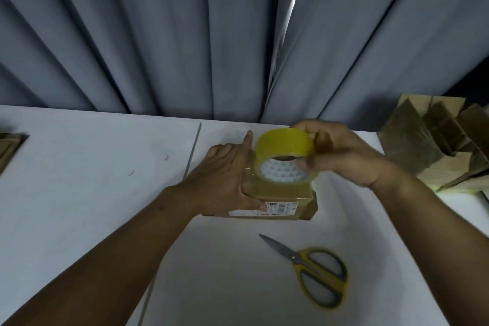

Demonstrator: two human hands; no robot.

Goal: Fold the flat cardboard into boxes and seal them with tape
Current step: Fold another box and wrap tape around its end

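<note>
Left hand [227, 180]: I grip the box [277, 194].
Right hand [341, 156]: I hold the tape roll [284, 153] over the box.
Risk: a crooked strip may wrinkle.

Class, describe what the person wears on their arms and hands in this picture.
Nothing worn shows. The left hand and right hand have no gloves, and no ring is visible. The left forearm and right forearm are bare to the frame edge: no sleeves, watch or bracelet.
</note>
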